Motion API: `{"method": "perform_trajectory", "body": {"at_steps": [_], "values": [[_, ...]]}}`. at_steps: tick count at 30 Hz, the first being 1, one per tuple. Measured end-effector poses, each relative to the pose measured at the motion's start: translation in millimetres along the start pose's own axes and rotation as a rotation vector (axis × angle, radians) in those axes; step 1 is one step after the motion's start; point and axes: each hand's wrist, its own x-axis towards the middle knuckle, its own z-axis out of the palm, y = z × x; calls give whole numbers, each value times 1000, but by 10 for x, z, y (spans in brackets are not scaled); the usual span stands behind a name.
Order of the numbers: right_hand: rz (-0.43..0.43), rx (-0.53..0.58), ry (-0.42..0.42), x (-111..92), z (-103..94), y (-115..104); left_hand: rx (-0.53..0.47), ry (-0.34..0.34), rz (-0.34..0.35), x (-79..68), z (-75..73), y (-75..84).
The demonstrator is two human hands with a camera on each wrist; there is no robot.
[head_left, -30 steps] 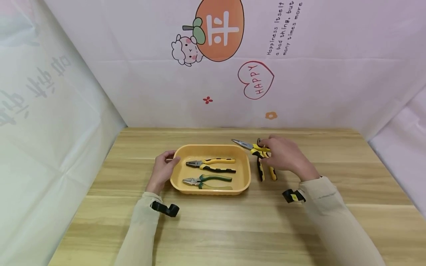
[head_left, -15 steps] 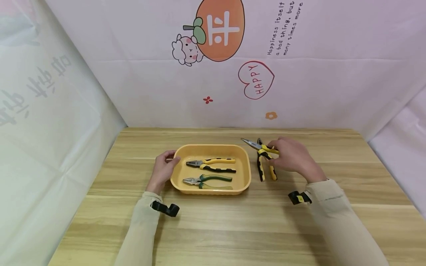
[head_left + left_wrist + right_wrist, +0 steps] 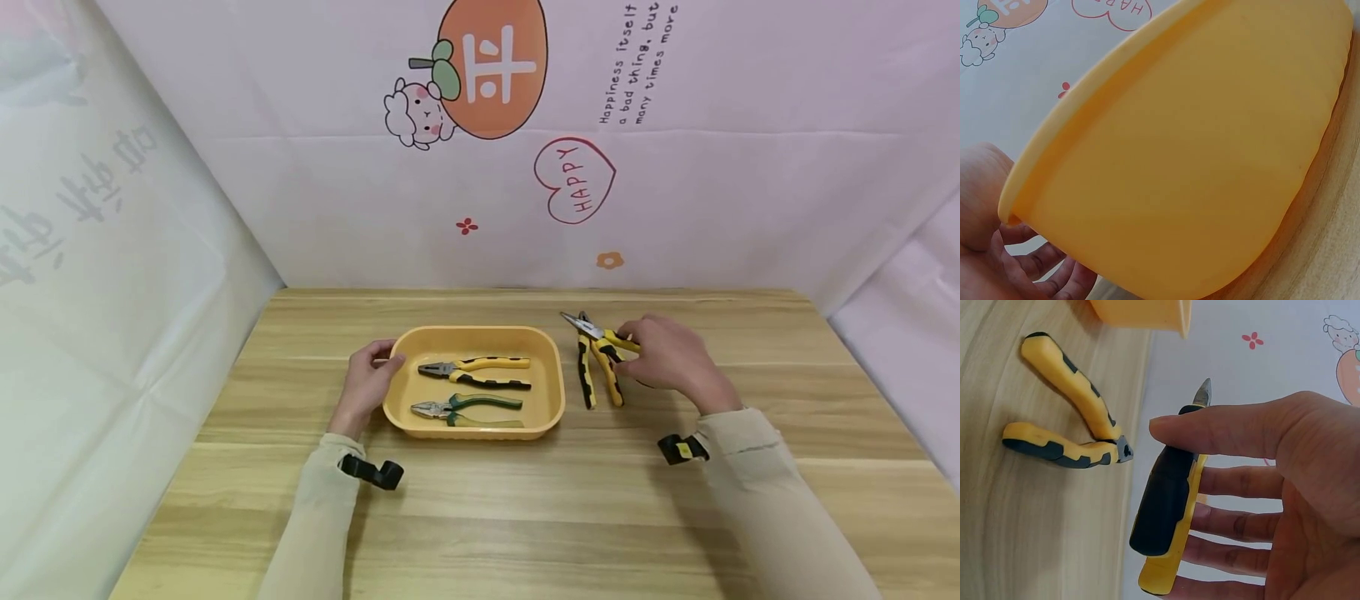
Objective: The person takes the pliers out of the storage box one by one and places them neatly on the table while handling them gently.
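We judge the step in hand to be carrying the long-nosed pliers [image 3: 1163, 506], pinched in the grip of our right hand [image 3: 663, 354] above the table [image 3: 480, 517], near its far edge, between the tray [image 3: 472, 432] and the right edge. Which way they are bound we cannot tell; the next move calls for a firm hold that clears the spread pliers [image 3: 1085, 403] lying below. Our left hand [image 3: 366, 385] grips the tray's left end. Inside lie the yellow-and-black pliers [image 3: 468, 379], towards the far edge, and the green-handled pliers [image 3: 452, 408], towards the near edge.
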Motion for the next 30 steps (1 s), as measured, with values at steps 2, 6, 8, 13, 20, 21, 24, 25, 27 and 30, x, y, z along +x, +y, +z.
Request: {"method": "perform_trajectory", "body": {"at_steps": [2,6,8,13,20,21,24,25,27,30], "values": [[7,2,-2,-1,3,13,4,5,4,0,-1,-5],[24,8,-3,-8,9,35,10,10,13,5,1,-14],[38,17,-4,-11,14,51,10,8,14,6,2,-13],[69,26,-2,-5,33,98,14,1,14,-2,4,-8],[115,41,1,-4,49,140,1,-5,15,7,0,-13],[123,44,-1,-8,50,145,0,-5,15,4,-1,-14],[154,63,-14,-28,55,166,1,-5,20,9,0,-20],[163,68,-19,-36,57,175,2,-5,22,12,1,-22],[183,78,-28,-47,65,190,7,-5,26,13,1,-24],[205,88,-37,-61,77,220,12,-5,31,14,3,-22]]}}
